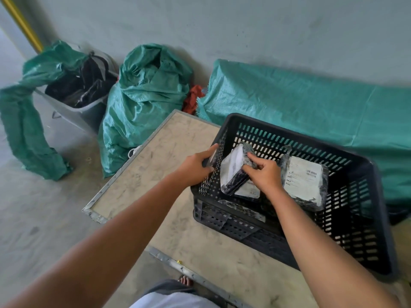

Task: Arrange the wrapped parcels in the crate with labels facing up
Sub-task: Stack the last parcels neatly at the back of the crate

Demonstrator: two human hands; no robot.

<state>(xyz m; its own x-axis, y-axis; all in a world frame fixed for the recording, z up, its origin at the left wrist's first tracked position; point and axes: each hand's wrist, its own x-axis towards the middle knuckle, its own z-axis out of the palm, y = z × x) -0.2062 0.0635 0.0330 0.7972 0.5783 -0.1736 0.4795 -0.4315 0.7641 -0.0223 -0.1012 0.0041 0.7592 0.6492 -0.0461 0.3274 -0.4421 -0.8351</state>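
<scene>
Head view: on a worn metal-edged tabletop [160, 156] sits a black perforated plastic crate [364, 218]. Left hand [195, 167] clamps its left wall; right hand [265, 174] pinches a tilted black-wrapped parcel [233, 172] inside — a second labelled parcel [304, 181] lies label-up beside it. Beyond, green woven sacks [142, 103].
</scene>
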